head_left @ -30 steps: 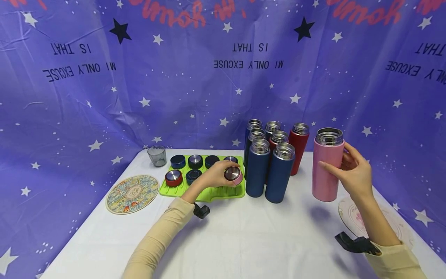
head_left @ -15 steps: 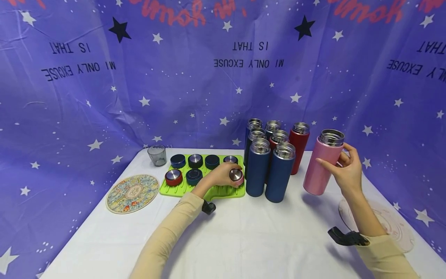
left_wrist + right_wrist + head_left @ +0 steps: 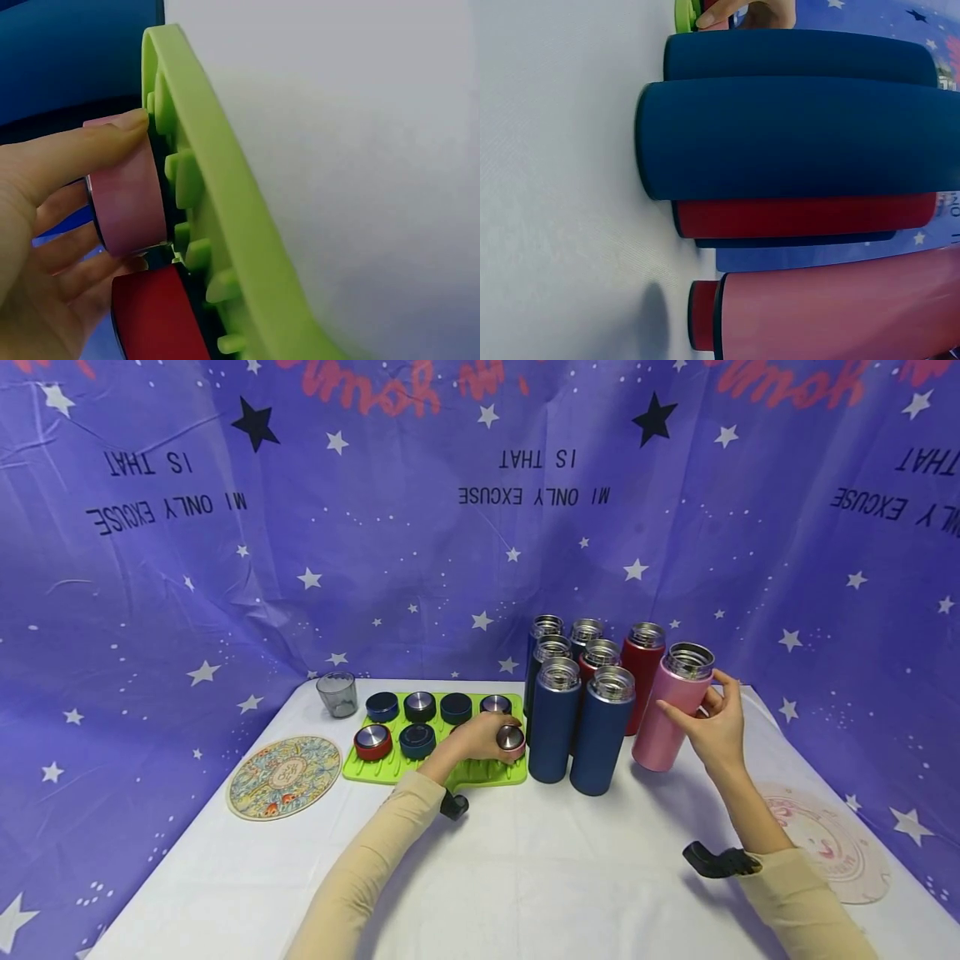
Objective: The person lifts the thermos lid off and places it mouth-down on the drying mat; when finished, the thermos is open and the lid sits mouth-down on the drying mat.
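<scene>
My left hand (image 3: 480, 737) grips a pink lid (image 3: 513, 745) with a steel top at the right end of the green ridged tray (image 3: 360, 774). In the left wrist view the thumb lies on the lid's side, and the lid's dark edge is right at the tray's ridges. Beside it sits a red lid (image 3: 157, 315), mostly behind the hand in the head view. My right hand (image 3: 717, 727) holds a pink bottle (image 3: 667, 718), open at the top and leaning, its base close over the table. The bottle partly overlaps a red bottle (image 3: 637, 681) behind it.
Several blue and red lidless bottles, among them a blue bottle (image 3: 553, 735), stand grouped right of the tray. More lids, such as a red-sided lid (image 3: 372, 743), sit on the tray. A glass cup (image 3: 338, 695), a patterned mat (image 3: 285, 778) and a pale mat (image 3: 832, 852) lie around.
The right hand has carried the pink bottle left, toward the grouped bottles, and tilted it. The left hand has moved the pink lid slightly right and down onto the tray's end.
</scene>
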Demonstrator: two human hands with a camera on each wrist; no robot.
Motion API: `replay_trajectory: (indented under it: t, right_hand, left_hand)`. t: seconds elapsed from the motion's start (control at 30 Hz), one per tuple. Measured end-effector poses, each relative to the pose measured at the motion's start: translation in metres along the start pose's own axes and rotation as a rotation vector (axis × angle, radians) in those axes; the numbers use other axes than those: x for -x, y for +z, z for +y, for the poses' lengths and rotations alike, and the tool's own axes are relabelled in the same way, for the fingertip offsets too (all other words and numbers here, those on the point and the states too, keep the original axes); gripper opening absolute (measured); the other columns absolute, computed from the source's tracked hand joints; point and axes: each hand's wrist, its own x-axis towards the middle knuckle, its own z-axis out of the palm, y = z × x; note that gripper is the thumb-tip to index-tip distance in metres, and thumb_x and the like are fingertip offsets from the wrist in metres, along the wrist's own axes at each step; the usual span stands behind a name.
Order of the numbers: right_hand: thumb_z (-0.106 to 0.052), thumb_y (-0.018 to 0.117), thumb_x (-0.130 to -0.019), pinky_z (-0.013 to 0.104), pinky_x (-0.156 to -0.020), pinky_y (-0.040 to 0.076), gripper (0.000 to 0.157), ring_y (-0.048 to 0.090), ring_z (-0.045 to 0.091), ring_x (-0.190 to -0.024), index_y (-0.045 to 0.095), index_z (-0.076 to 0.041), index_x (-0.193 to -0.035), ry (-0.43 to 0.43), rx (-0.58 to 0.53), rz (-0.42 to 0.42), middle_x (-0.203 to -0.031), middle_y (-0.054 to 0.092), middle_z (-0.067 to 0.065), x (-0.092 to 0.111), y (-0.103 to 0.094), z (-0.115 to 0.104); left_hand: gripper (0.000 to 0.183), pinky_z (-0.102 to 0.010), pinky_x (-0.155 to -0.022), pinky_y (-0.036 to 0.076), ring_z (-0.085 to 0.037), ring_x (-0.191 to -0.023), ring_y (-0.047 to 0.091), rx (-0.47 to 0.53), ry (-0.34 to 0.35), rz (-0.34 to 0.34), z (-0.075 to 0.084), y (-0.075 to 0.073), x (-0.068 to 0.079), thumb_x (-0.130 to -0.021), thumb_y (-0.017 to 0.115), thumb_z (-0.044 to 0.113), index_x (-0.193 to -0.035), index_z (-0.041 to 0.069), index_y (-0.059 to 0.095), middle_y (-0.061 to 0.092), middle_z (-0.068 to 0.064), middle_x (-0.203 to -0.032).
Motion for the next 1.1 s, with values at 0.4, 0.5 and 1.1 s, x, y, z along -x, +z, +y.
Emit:
replay_trajectory:
  t: [0.4, 0.5, 1.1]
  right_hand:
    - [0.006, 0.08, -0.073, 0.012, -0.074, 0.05, 0.076, 0.062, 0.006, -0.085, 0.036, -0.014, -0.131, 0.025, 0.004, 0.011, -0.1, 0.063, -0.009, -0.006, 0.021, 0.026]
    - [0.003, 0.08, -0.074, 0.012, -0.074, 0.05, 0.075, 0.061, 0.004, -0.086, 0.036, -0.013, -0.132, 0.022, 0.05, 0.004, -0.101, 0.061, -0.008, -0.008, 0.024, 0.033]
    - [-0.003, 0.08, -0.077, 0.011, -0.077, 0.049, 0.076, 0.057, -0.003, -0.091, 0.034, -0.002, -0.138, -0.041, 0.209, -0.061, -0.119, 0.06, 0.024, -0.017, 0.03, 0.046]
  left_hand:
    - [0.065, -0.039, -0.1, 0.045, -0.028, -0.123, 0.052, 0.021, 0.045, 0.193, 0.009, -0.014, 0.039, -0.079, 0.082, 0.023, -0.135, 0.005, 0.054, 0.055, -0.012, -0.133]
    - [0.064, -0.039, -0.1, 0.045, -0.027, -0.122, 0.053, 0.056, 0.073, 0.234, 0.014, -0.024, 0.059, -0.079, 0.081, 0.022, -0.135, 0.006, 0.054, 0.056, -0.01, -0.133]
    - [0.064, -0.042, -0.097, 0.049, -0.023, -0.121, 0.053, 0.165, 0.078, 0.34, 0.027, -0.05, 0.099, -0.08, 0.081, 0.024, -0.137, 0.012, 0.053, 0.054, -0.007, -0.134]
